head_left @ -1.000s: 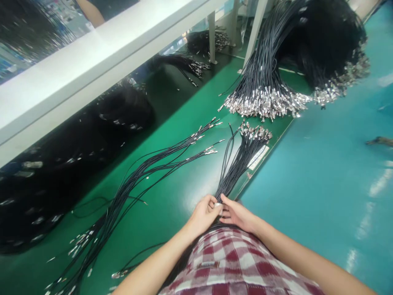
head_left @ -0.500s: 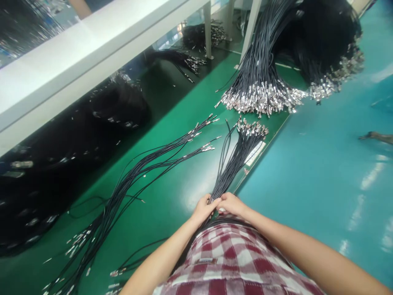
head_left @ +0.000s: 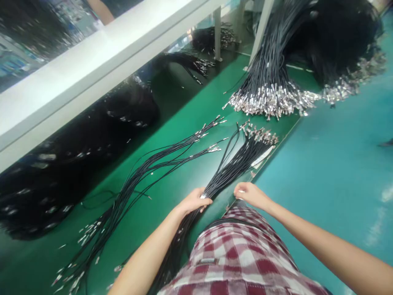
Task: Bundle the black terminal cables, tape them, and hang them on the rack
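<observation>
My left hand (head_left: 193,201) is closed around the middle of a bundle of black cables (head_left: 230,171). The bundle's metal-tipped ends fan out toward the upper right, and its other half runs back under my left forearm. A small whitish spot shows on the bundle by my left thumb. My right hand (head_left: 253,195) is apart from the bundle, over the table's front edge. Its fingers are curled together with something small and whitish at the tips, too small to name. Left of the bundle, a looser group of black cables (head_left: 129,180) lies on the green tabletop (head_left: 172,180).
Large piles of black cables with silver terminals (head_left: 270,98) hang or lie at the upper right. A white shelf beam (head_left: 92,53) crosses the upper left, with dark cable heaps (head_left: 76,151) beneath it. A white label (head_left: 262,157) sits near the table edge. Beyond is blue floor (head_left: 331,184).
My right hand has moved off the bundle to the right. My left hand has shifted slightly left, still holding the cables, and the bundle now lies more slanted. The view has shifted a little.
</observation>
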`<state>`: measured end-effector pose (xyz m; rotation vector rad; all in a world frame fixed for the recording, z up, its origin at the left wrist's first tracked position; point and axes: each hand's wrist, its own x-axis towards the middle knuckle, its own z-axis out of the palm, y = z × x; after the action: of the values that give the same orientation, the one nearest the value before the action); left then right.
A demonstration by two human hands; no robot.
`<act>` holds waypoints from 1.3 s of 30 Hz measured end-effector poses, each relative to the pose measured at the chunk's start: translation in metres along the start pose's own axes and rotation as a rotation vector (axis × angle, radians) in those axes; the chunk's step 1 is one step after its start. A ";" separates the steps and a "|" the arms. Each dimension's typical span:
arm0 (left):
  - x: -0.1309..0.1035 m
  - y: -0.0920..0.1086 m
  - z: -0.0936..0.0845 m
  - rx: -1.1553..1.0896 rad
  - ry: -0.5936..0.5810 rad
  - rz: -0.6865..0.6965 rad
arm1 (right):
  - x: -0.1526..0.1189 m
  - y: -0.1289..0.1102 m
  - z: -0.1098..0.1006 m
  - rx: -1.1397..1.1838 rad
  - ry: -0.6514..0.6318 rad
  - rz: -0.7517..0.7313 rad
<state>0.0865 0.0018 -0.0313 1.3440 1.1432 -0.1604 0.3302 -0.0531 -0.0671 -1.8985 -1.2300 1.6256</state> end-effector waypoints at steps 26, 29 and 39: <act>-0.066 0.057 -0.007 -1.084 0.352 0.286 | -0.007 -0.150 0.047 0.333 0.024 -0.776; -0.078 0.058 -0.010 -0.599 0.788 0.511 | -0.001 -0.162 0.047 0.462 -0.038 -0.668; -0.124 0.140 -0.169 -0.215 1.182 0.821 | 0.014 -0.180 0.024 0.682 0.042 -0.514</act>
<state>0.0270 0.1196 0.1840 1.6081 1.3402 1.4737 0.2394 0.0527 0.0498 -1.0842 -0.8791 1.4501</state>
